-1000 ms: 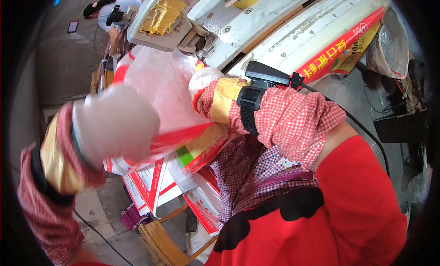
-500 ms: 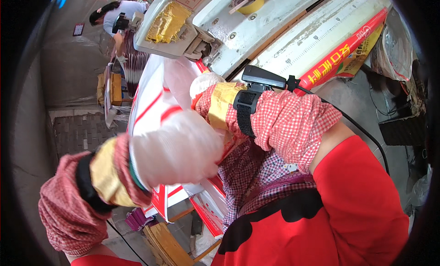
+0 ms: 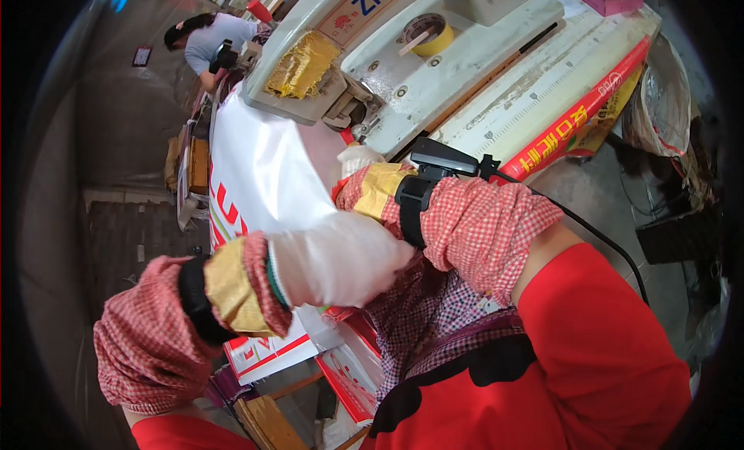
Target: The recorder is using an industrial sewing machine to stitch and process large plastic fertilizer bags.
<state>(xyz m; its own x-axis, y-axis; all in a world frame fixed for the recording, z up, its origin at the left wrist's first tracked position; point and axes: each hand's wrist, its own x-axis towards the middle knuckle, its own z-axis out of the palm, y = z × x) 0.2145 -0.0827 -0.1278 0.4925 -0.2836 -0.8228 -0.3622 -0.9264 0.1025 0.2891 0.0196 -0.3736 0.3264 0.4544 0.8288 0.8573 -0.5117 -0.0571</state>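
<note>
A large white plastic sheet with red print [image 3: 260, 155], like sack material, slopes down from the sewing machine head [image 3: 310, 86] toward my lap. My left hand [image 3: 341, 258], in a white knit glove, lies over the sheet's near part, its back turned up. Its fingers look curled, but their tips and whatever is in them are hidden and slightly blurred. Close under the machine head is my right hand [image 3: 356, 158], also gloved in white. Only a bit of that glove shows beyond the checked sleeve, and its fingers are hidden.
A roll of yellow tape [image 3: 434, 37] lies on the machine bed. A worn white table edge [image 3: 511, 113] runs along the right, with a red and yellow printed sack [image 3: 573, 124] hanging there. Red-and-white packaging [image 3: 349, 372] lies below my hands. Another person [image 3: 221, 39] works at far left.
My left hand has shifted right and is less blurred. The sheet shows a broad plain white area where red stripes were. My right hand stays by the machine; the whole view has tilted slightly.
</note>
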